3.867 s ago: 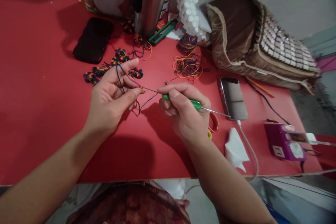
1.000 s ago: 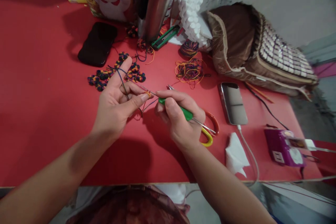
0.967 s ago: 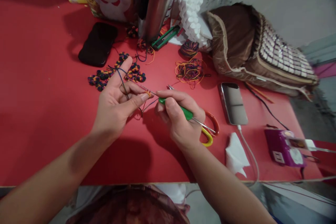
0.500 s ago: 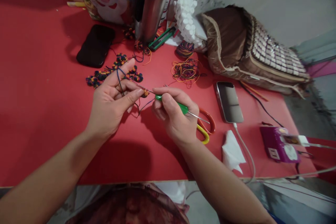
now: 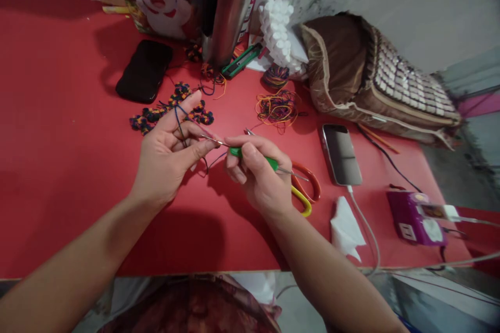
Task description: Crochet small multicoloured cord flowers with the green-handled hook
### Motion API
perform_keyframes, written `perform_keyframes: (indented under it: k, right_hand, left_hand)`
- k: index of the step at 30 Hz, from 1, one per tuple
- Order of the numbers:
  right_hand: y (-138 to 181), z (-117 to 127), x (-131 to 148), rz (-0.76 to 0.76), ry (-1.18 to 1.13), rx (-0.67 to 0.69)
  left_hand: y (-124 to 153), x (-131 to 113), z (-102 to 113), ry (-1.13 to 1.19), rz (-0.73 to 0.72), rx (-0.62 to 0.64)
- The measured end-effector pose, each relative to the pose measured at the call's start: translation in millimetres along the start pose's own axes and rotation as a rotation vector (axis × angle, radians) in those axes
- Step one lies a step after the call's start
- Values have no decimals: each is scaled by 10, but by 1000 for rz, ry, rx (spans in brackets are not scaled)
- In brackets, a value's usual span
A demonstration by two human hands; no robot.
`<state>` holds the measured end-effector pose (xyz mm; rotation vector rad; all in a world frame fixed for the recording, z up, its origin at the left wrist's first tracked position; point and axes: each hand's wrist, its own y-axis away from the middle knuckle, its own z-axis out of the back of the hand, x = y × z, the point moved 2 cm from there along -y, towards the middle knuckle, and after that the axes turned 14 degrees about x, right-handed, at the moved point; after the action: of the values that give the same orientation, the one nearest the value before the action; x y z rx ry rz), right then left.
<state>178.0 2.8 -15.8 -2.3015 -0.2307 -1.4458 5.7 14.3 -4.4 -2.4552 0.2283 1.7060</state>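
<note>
My left hand (image 5: pixel 167 153) pinches a small piece of crochet work between thumb and fingers, mostly hidden by the thumb. Dark blue yarn (image 5: pixel 178 119) wraps around its raised index finger and trails below the hand. In my right hand (image 5: pixel 261 171) is a crochet hook (image 5: pixel 270 163) with a green handle, its metal tip reaching to the left thumb and the yarn there. Behind the left hand lies a cluster of multicoloured crochet pieces (image 5: pixel 182 91). Scissors (image 5: pixel 307 182) with red and yellow handles lie partly under the right hand.
Loose multicoloured yarn (image 5: pixel 277 106) and a wound ball (image 5: pixel 275 76) lie beyond the hands. A black phone (image 5: pixel 144 70) is at left, a charging phone (image 5: pixel 342 155) and tissue (image 5: pixel 347 229) at right. Farther out are a green cutter (image 5: pixel 242 61), a metal cylinder (image 5: pixel 234 10), a cushion (image 5: pixel 344 57) and a purple adapter (image 5: pixel 414 218).
The hook's tip has moved left, past the left thumb, and my right hand has shifted slightly left and down. The small crochet piece is now more hidden. The left hand keeps its hold.
</note>
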Motion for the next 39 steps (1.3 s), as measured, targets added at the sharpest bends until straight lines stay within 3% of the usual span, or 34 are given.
perform_keyframes:
  k: [8,18,30,39]
  right_hand:
    - [27,19,36,11,18,51]
    - [-77,-91,1,-14,-178,-153]
    - [-88,-60,46,-80,-181,-122]
    - [-45,-37,83,-63,-139,-38]
  left_hand:
    - [30,-39,1,-64,-65,-18]
    - [18,1,-84,63,22,2]
    - [45,-35,-43,-23,-38,-54]
    - [51,-23,-32,-170,-125,7]
